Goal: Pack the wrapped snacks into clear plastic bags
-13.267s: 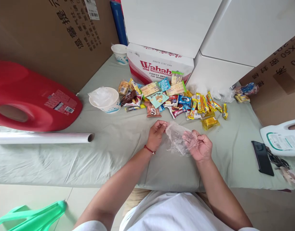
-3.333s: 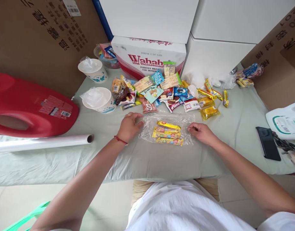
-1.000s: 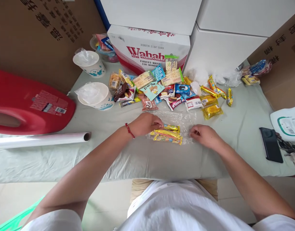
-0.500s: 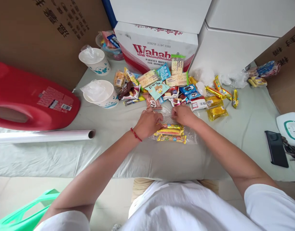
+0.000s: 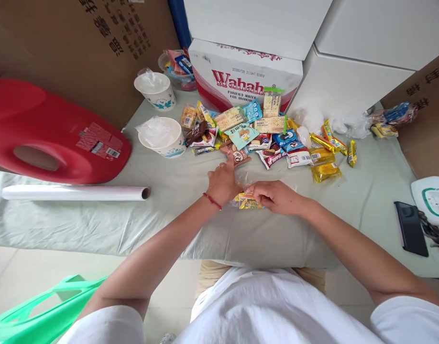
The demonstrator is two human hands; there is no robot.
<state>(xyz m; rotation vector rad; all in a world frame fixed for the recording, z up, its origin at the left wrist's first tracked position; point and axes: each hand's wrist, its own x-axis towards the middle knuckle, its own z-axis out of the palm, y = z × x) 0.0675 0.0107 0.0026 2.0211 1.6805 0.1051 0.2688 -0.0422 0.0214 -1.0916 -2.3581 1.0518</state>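
Several yellow-wrapped snack bars point(image 5: 252, 204) lie on the cloth-covered table, partly under clear plastic point(image 5: 245, 177). It is hard to tell whether this plastic is a bag or a loose sheet. My left hand point(image 5: 221, 185), with a red cord bracelet, is at the left end of the bars. Its index finger stretches toward a brown snack packet point(image 5: 237, 155), while the thumb side presses the plastic and bars. My right hand point(image 5: 279, 197) pinches the plastic across the bars and covers their right end.
Mixed snack packets point(image 5: 243, 135) are heaped behind my hands, against a Wahaha carton point(image 5: 241, 71). To the left are two paper cups point(image 5: 165, 143), a red jug point(image 5: 58, 136) and a white roll point(image 5: 76, 193). A phone point(image 5: 411, 229) lies at the right.
My right hand has moved toward me and slightly right, drawing the plastic over the bars. The left index finger now points outward. The whole view has shifted slightly.
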